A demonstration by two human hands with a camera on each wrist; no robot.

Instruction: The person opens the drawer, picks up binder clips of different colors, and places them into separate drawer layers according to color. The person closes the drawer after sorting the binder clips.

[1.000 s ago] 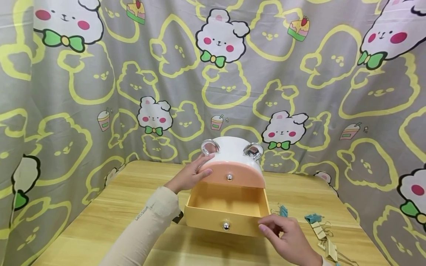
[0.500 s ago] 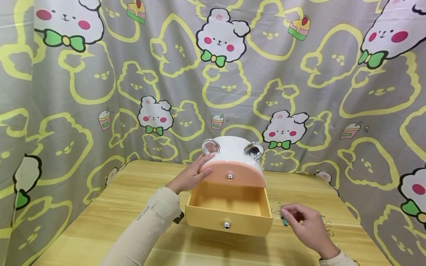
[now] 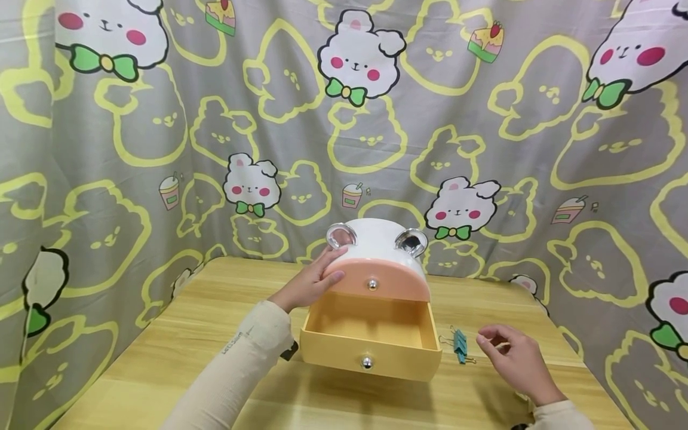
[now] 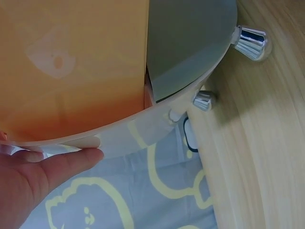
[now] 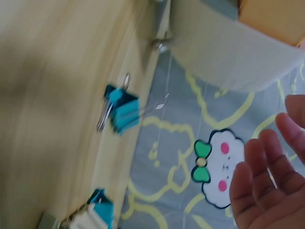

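A small white drawer box (image 3: 376,236) with silver ring ears stands on the table. Its peach upper drawer (image 3: 398,279) is closed, and the yellow lower drawer (image 3: 328,349) is pulled out with a bare floor visible. Against the box's left side rests my left hand (image 3: 307,285), thumb near the peach front; the left wrist view shows that thumb (image 4: 78,161) lying along the pale wall. To the right, my right hand (image 3: 518,361) hovers with loosely bent fingers around nothing. Teal binder clips (image 3: 460,346) lie between it and the drawer, also seen as teal clips (image 5: 125,112) in the right wrist view.
More clips, including a teal one (image 5: 102,210) and a pale one (image 5: 88,218), lie farther right, mostly behind my right hand in the head view. Silver feet (image 4: 205,100) support the box. A patterned curtain (image 3: 301,119) hangs behind the wooden table (image 3: 161,364).
My right hand has left the yellow drawer's front right corner and moved right, passing over the teal clips, which show again. The left hand and the box have stayed put.
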